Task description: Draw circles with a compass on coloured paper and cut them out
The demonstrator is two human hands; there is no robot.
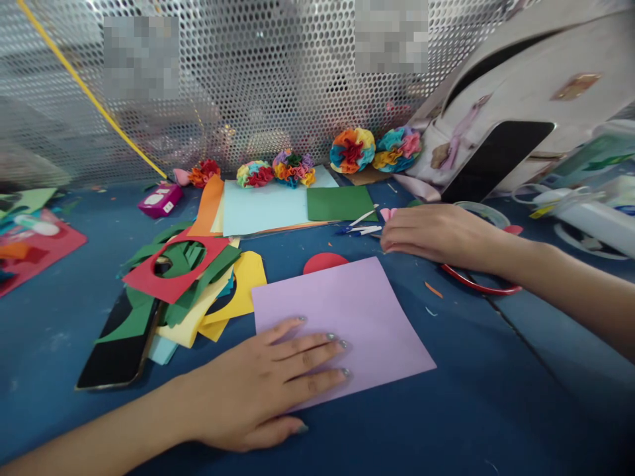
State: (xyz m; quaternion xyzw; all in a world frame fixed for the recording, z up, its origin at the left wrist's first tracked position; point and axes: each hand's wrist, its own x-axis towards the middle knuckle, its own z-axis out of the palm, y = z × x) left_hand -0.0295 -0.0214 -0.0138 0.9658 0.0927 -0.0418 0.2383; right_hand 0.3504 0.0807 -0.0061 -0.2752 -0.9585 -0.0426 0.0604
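My left hand (262,380) lies flat with its fingers spread on a sheet of purple paper (367,311). Under the sheet's back edge, part of a red paper circle (325,262) shows. Farther back on the right, my right hand (436,231) is bent down by some blue and white pens (361,230). Something pink (388,213) shows at its fingertips, and what its fingers hold is too hidden to tell. A red ring-shaped rim (481,286) lies beneath the right wrist.
Cut paper scraps (178,271) partly cover a phone (119,344) on the left. Behind are green paper (342,203), a purple box (160,199) and paper flowers (352,151). Another phone (499,158) leans on a white bag (555,86) at the right.
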